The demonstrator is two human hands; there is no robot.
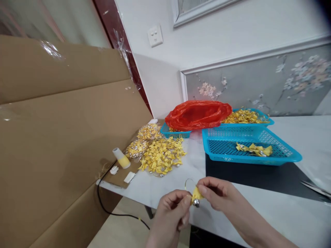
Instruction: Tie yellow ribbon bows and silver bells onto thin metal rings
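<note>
While hands pinch bow (196, 195), basket (289, 156) beyond

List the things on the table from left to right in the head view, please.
Thread cone → loose pile of yellow bows → red bag → near blue basket → scissors.

A small yellow bow (196, 194) with a silver bell (196, 203) hanging below it and a thin gold loop (189, 182) arching above is pinched between both hands over the worktop's (271, 210) near edge.
</note>
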